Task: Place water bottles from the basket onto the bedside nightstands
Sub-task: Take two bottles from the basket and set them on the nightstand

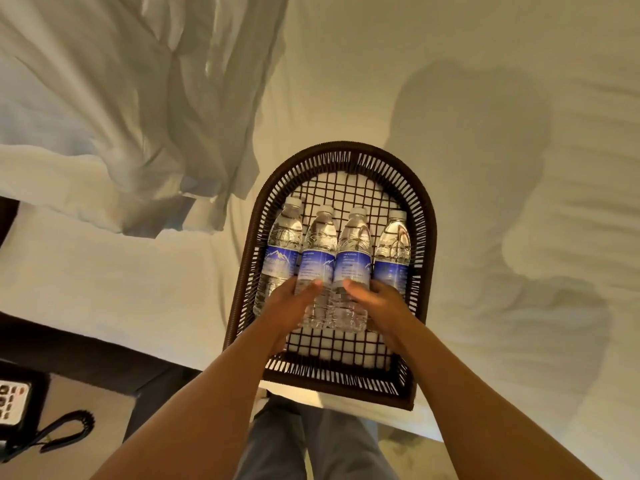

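A dark woven basket (420, 209) lies on the white bed, near its edge in front of me. Several clear water bottles with blue labels lie side by side in it, caps pointing away. My left hand (289, 303) curls around the second bottle from the left (318, 258), thumb on its label. My right hand (377, 299) wraps the third bottle (353, 254) the same way. The leftmost bottle (282, 247) and rightmost bottle (393, 251) lie untouched beside my hands.
A crumpled white sheet (138, 109) is heaped on the bed at upper left. The dark bed frame (86, 358) runs along the lower left. A telephone (14, 407) with a coiled cord sits at the bottom left corner. My legs stand against the bed edge.
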